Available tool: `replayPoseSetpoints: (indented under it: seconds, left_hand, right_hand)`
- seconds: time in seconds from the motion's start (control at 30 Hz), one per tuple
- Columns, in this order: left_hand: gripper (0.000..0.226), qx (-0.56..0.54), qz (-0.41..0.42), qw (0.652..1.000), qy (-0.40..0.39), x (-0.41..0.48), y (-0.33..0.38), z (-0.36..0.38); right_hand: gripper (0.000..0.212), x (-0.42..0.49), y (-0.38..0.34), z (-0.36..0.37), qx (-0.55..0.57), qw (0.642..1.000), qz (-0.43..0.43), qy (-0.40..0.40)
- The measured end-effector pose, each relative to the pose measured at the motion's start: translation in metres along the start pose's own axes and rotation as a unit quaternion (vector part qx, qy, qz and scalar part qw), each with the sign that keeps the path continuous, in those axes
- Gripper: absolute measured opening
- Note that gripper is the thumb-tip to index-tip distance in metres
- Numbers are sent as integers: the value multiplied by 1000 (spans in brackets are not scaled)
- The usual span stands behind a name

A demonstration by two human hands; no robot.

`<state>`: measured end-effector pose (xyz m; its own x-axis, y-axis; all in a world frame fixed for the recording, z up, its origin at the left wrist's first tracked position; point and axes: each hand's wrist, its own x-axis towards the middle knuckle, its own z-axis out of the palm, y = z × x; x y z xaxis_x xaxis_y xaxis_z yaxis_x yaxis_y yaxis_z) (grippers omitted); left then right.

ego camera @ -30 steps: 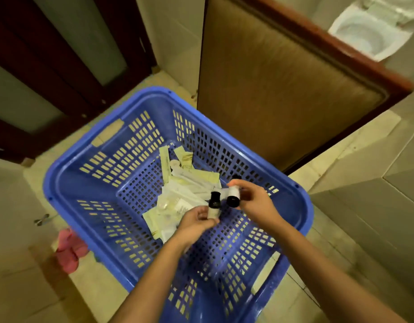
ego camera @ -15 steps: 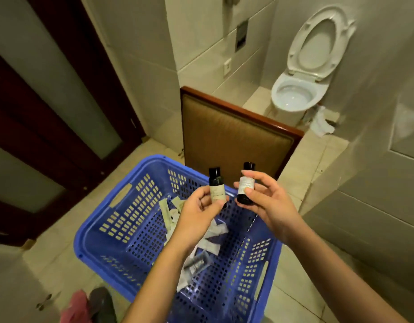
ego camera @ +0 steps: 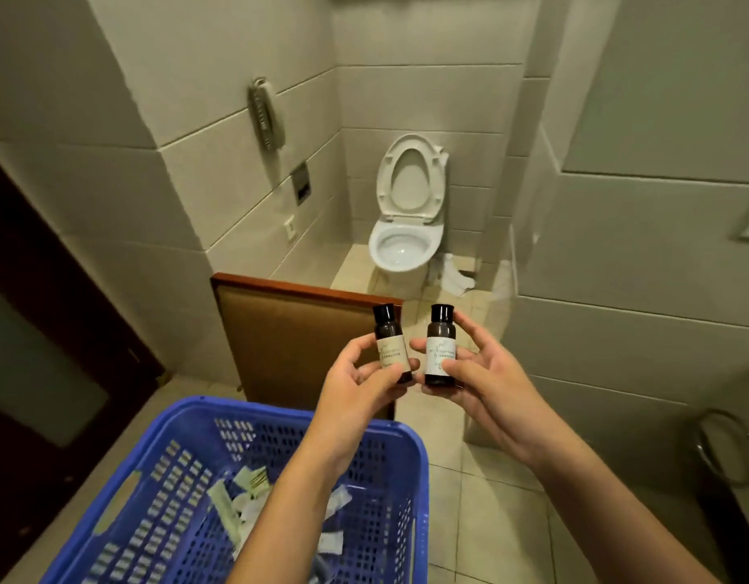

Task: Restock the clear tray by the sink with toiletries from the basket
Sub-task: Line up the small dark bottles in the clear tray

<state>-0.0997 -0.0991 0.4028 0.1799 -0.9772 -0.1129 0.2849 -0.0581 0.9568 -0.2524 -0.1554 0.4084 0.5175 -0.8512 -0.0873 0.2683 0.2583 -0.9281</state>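
From the head view, two small dark bottles are up in the middle of the frame now; a second ago they were low down inside the blue basket point(ego camera: 187, 408), among the packets point(ego camera: 238, 499); the left hand point(ego camera: 356, 385) holds the left bottle point(ego camera: 390, 343) and the right hand point(ego camera: 486, 389) holds the right bottle point(ego camera: 441, 343); the basket has slid to the lower left of the frame and the toilet point(ego camera: 400, 246) now shows in the upper middle, so the person has looked up and lifted both bottles out.

I think the picking is done for these two; the next job is to carry them to the clear tray by the sink; I can see no tray and no sink here, so they are not there yet.

Both bottles stand upright; their long way runs up and down the frame; the black caps point up and the pale labels face the person; the left one tips a little to the left at its top; they are just beside each other.

The left hand's fingers point(ego camera: 358, 351) and thumb pinch the left bottle at its label; the right hand's fingers point(ego camera: 469, 330) curl round the back of the right bottle, with the thumb pressed on the label.
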Motion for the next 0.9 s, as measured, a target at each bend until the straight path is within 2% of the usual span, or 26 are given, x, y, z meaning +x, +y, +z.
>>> replayPoseSetpoints:
  seconds: [0.37, 0.53, 0.7, 0.9]
  left_hand:
    - [32, -9, -37, 989, -143, -16, -14, 112]
    - [30, 1, -37, 979, -202, -44, -29, 185]
    - [29, -7, -44, 969, -242, -88, -59, 271]
    - [25, 3, -75, 928, -364, -178, -118, 411]
  right_hand:
    - [53, -90, -41, -85, -1, 990, -49, 134]
    - [58, -161, -55, -132, 11, 978, -84, 192]
    - [57, -264, -69, -181, 4, 960, -111, 255]
    - [49, -457, -79, -248, 6, 910, -133, 392]
